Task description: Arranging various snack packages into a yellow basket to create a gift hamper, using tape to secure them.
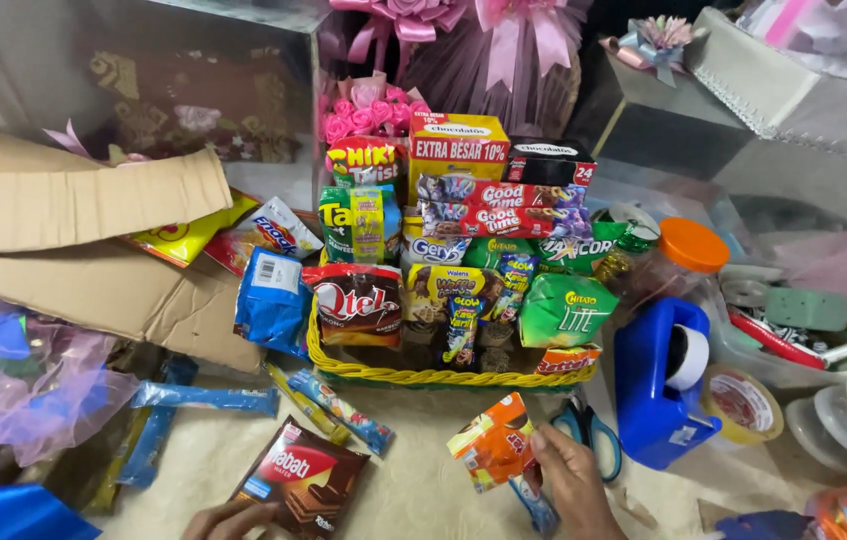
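The right hand (571, 482) sits in front of the yellow woven basket (423, 376), near its right corner. Its fingers are closed on a small orange snack packet (491, 445), which is lifted off the cream floor covering (413, 490) and tilted. A pair of blue-handled scissors (593, 432) lies just beside this hand, between it and the basket.

The left hand (228, 520) sits in front of the basket's left corner, at the bottom edge of view. Its fingers rest loosely curled against the lower edge of a dark red wafer packet (303, 480) that lies flat; whether they grip it cannot be determined.

The basket is packed with upright snack bags. A blue tape dispenser (655, 395) stands to its right, and folded cardboard (83, 240) lies to its left.
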